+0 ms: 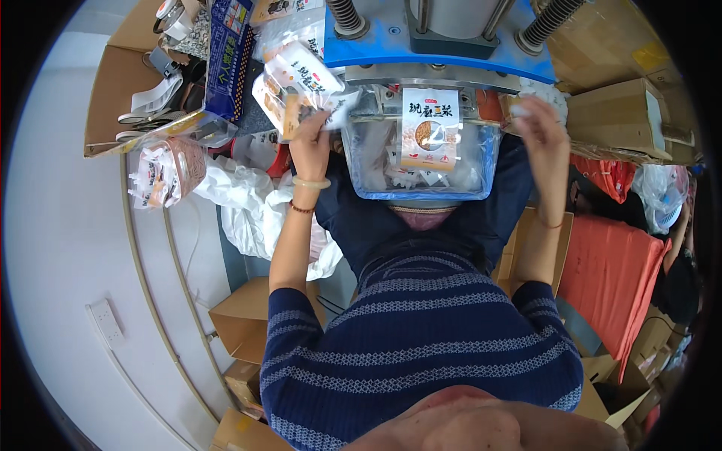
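Note:
My left hand (310, 146) is closed on several white printed plastic pouches (302, 79), fanned out to the left of a blue press (444, 56). Another white pouch (430, 129) with a round tan picture lies at the press's front edge, its lower part over a blue plastic bin (421, 194). Small packaged pieces sit inside that bin, between my legs. My right hand (543, 126) is raised at the right end of the press, apart from the pouch. Motion blurs its fingers, and a small white patch shows at a fingertip.
Thick springs (347, 16) and a metal cylinder rise from the press. At the left stand a blue printed box (228, 60), tape rolls and a hanging bag of packets (167, 171). Cardboard boxes (620, 120) and a red padded panel (613, 278) are at the right.

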Tool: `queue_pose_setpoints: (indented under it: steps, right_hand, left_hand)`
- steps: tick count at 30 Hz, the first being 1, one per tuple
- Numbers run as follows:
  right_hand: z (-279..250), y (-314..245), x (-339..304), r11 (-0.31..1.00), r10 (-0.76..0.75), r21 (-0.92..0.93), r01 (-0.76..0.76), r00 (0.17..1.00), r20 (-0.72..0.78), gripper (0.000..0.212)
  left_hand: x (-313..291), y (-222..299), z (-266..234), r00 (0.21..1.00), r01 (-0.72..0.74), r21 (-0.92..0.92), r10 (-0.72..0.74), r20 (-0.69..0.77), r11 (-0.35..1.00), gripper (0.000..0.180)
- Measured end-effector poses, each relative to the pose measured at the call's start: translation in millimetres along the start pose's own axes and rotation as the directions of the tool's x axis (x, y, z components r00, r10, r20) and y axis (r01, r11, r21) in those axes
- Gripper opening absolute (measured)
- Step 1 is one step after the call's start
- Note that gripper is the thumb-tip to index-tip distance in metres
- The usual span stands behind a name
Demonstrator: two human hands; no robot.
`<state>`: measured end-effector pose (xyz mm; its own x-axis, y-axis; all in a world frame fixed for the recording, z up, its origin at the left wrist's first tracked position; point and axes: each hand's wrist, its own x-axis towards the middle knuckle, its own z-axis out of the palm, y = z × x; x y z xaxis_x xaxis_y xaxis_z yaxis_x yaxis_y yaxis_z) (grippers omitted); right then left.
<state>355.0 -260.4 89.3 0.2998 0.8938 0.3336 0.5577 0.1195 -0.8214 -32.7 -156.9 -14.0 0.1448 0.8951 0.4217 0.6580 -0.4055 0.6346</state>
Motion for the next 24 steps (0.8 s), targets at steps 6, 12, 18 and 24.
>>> queue_pose_setpoints:
  steps: [6, 12, 18, 24]
  right_hand:
    - [70, -58, -26, 0.978, -0.008, 0.205, -0.049, 0.963, 0.268, 0.022]
    - [64, -91, 9, 0.912, -0.386, 0.208, 0.353, 0.91, 0.148, 0.021]
    - [54, -51, 20, 0.969, -0.185, -0.024, 0.247, 0.784, 0.592, 0.03]
    - [27, 13, 29, 0.783, -0.075, -0.595, 0.18, 0.977, 0.197, 0.032]
  left_hand:
    - [-2, 73, -14, 0.915, 0.403, -0.614, -0.316, 0.251, 0.679, 0.022]
    - [5, 122, -20, 0.861, 0.474, -0.598, -0.198, 0.469, 0.646, 0.017]
    - [9, 104, 9, 0.471, 0.818, -0.427, -0.024, 0.882, 0.384, 0.019]
    - [34, 96, 60, 0.429, 0.894, -0.44, -0.116, 0.896, -0.083, 0.022]
